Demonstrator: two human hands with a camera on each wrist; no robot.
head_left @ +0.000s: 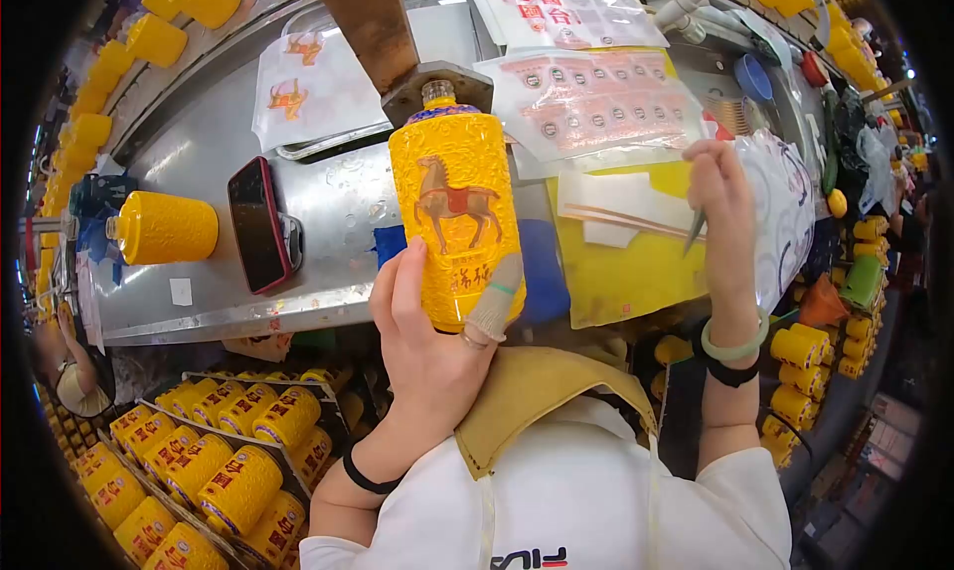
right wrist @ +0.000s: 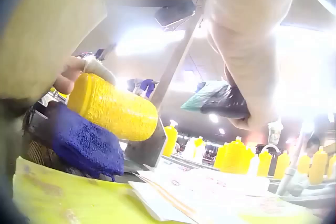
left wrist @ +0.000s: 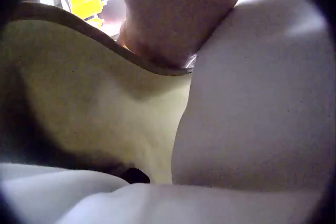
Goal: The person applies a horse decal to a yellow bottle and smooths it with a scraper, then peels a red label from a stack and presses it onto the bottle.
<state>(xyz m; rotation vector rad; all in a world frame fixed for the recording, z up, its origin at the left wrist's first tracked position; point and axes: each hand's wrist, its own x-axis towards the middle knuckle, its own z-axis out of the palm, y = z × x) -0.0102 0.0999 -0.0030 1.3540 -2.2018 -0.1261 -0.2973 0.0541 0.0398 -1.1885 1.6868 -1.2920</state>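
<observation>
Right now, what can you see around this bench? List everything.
held bottle: one, yellow with brown horse, centre
metal bracket: one, grey-brown, at its neck
other bottle: one, yellow, lying at left
phone: one, black and red, between the bottles
horse-print sheet: one, white, upper left
red-printed sheets: at least two, whitish, upper right
yellow sheet: one, yellow, right of centre
blue cloth: one, blue, by the held bottle
bench: one, silver, beneath these
stored bottles: many, yellow, lower left
apron: one, tan, on the person
pointed tool: one, grey, in the right hand
left hand: one, pale finger cover, holding the bottle
right hand: one, bare, over the bench's right
</observation>
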